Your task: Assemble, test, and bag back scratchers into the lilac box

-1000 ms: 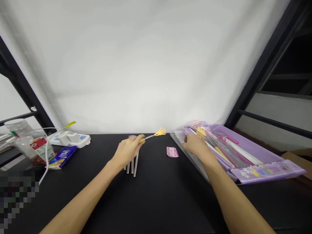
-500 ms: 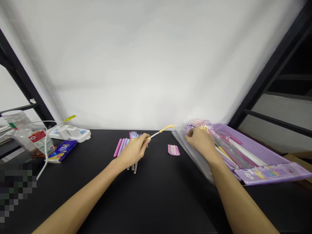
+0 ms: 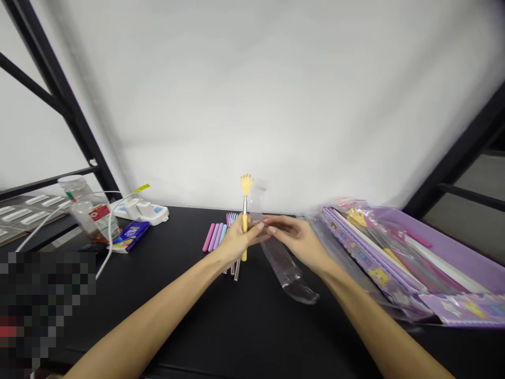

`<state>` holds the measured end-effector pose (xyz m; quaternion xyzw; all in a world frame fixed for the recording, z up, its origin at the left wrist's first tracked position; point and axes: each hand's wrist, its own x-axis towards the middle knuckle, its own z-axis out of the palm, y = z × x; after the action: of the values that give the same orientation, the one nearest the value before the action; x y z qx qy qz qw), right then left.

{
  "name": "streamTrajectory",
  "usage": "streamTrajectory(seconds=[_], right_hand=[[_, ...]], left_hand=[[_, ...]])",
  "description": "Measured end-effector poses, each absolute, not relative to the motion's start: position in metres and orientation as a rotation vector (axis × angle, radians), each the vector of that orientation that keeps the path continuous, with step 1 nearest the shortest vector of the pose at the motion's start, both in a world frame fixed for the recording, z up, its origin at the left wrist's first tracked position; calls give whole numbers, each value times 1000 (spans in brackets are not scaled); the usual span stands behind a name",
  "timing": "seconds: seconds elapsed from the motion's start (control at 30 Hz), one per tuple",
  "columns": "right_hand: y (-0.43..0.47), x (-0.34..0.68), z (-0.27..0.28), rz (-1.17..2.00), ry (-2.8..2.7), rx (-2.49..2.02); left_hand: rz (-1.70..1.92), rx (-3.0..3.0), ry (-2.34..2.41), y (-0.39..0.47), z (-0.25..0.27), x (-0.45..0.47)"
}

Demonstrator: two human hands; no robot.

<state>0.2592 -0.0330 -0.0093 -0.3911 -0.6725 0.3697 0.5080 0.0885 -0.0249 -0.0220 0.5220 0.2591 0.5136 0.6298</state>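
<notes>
Upright in my left hand (image 3: 238, 236) is a back scratcher (image 3: 245, 221) with a yellow hand-shaped head, a silver shaft and a yellow handle. My right hand (image 3: 296, 239) pinches a long clear plastic sleeve (image 3: 282, 263), which hangs down toward me with its upper end rising beside the scratcher. The fingertips of both hands meet at the sleeve. Left of and behind my left hand lie several pink, purple and blue back scratchers (image 3: 215, 237), their middles partly hidden by that hand.
On the right stands a purple box (image 3: 394, 211) with more wrapped back scratchers inside and clear plastic along its left side. To the left are a power strip (image 3: 155, 215), a blue snack packet (image 3: 130, 236), a clear jar (image 3: 84, 210) and a white cable (image 3: 109, 231).
My left hand has turned the yellow back scratcher from slanting to upright. My right hand has come from the box to the middle with a clear sleeve. The view has shifted left.
</notes>
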Motion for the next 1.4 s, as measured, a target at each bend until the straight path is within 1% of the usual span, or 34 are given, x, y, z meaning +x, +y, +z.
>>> streamTrajectory(seconds=[0.07, 0.1, 0.13, 0.2, 0.27, 0.3, 0.33, 0.43, 0.53, 0.6, 0.73, 0.83, 1.03, 1.23, 1.4], right_hand=[[-31, 263, -11, 750, -1517, -1032], [-31, 265, -11, 719, -1471, -1093], [-31, 266, -11, 755, -1445, -1148], [-33, 268, -11, 1037, -1454, -1196], [-36, 266, -10, 1385, -1513, -1143], [-39, 264, -11, 1495, -1546, -1106], [-40, 262, -11, 1551, -1577, -1076], [-43, 257, -15, 1589, -1659, -1018], [-37, 260, -17, 1513, -1629, -1052], [-30, 268, -18, 1339, -1515, -1114], [-15, 288, -17, 984, -1238, -1133], [-8, 299, -16, 866, -1181, -1107], [-2, 313, -14, 778, -1166, -1054], [-5, 315, -10, 722, -1218, -1093], [-5, 311, -12, 709, -1214, -1085]], left_hand=[[1231, 1189, 580, -22, -21, 84], [1243, 1198, 571, -21, -20, 82], [1245, 1213, 571, -20, -20, 79], [1242, 1249, 593, -19, -20, 76], [1246, 1285, 629, -18, -22, 76], [1252, 1300, 645, -19, -23, 77], [1250, 1314, 653, -19, -25, 78], [1211, 1434, 725, -20, -25, 80], [1162, 1702, 1004, -20, -15, 70], [1083, 1903, 1165, -19, -5, 58], [661, 2133, 1075, -17, 9, 36], [496, 2216, 1032, -18, 11, 30], [549, 2359, 1033, -18, 8, 31], [673, 2628, 1175, -13, 3, 29], [694, 2720, 1233, -13, -6, 32]])
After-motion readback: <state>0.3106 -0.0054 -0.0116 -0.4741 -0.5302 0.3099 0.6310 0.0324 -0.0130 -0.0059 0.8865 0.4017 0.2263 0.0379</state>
